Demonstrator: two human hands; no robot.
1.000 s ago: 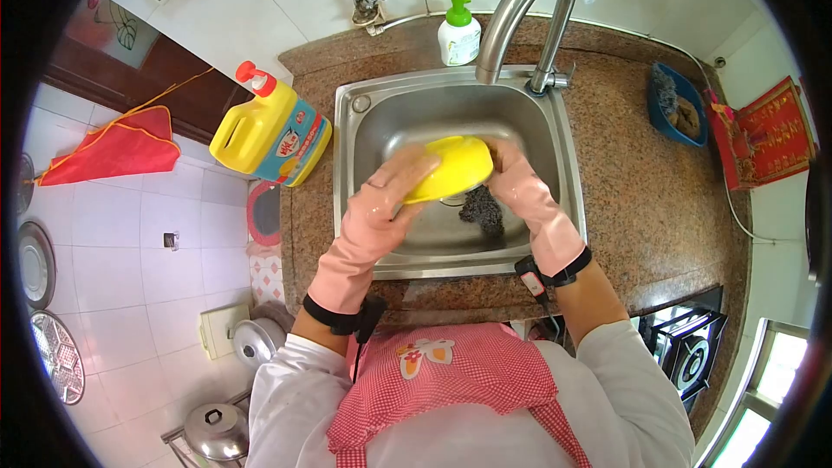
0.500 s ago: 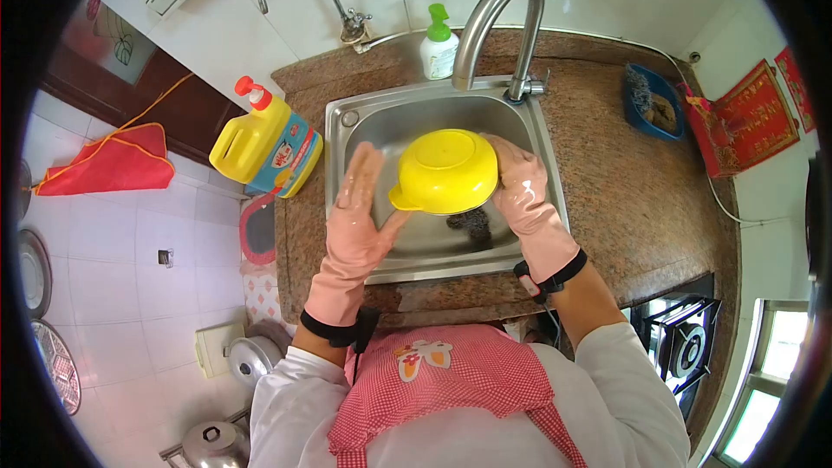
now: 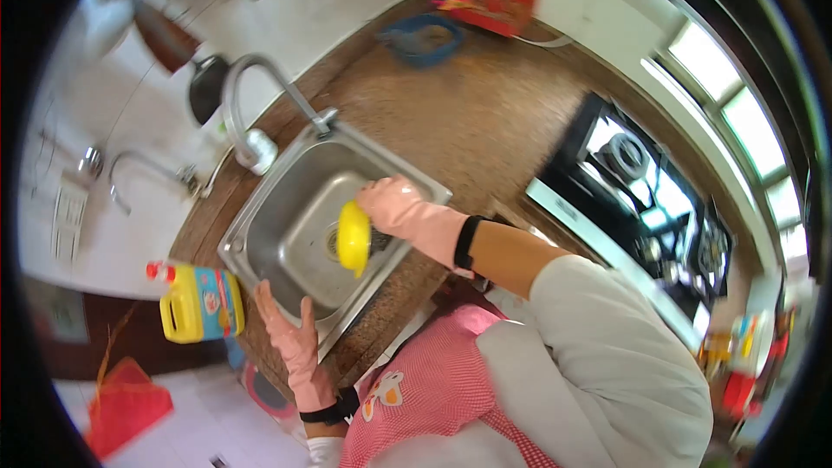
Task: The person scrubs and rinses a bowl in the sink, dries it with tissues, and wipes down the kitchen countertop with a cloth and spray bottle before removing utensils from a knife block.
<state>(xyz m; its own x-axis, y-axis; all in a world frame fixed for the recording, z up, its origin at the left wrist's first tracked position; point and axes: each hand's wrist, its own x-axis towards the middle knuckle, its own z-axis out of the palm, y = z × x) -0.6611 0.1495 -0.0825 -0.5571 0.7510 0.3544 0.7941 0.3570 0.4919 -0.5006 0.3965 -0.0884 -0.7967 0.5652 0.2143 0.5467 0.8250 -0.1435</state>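
Note:
My right hand (image 3: 392,205), in a pink rubber glove, grips the rim of a yellow bowl (image 3: 353,239). The bowl is tipped on its side over the steel sink (image 3: 279,238), its outer surface toward the left. Behind it a dark scouring pad (image 3: 379,240) shows in part on the sink floor. My left hand (image 3: 289,329), gloved in pink too, is held over the near left rim of the sink. Its fingers are spread with nothing in them, apart from the bowl.
A curved faucet (image 3: 260,78) rises behind the sink, near a soap bottle. Left stands a yellow detergent jug (image 3: 201,302). On the brown counter (image 3: 451,113) sit a blue basket (image 3: 422,42) and, further right, a black gas stove (image 3: 628,199).
My head view has swung to the right, bringing the stove into sight. The bowl has turned from bottom-up to sideways in my right hand. My left hand has moved away from it.

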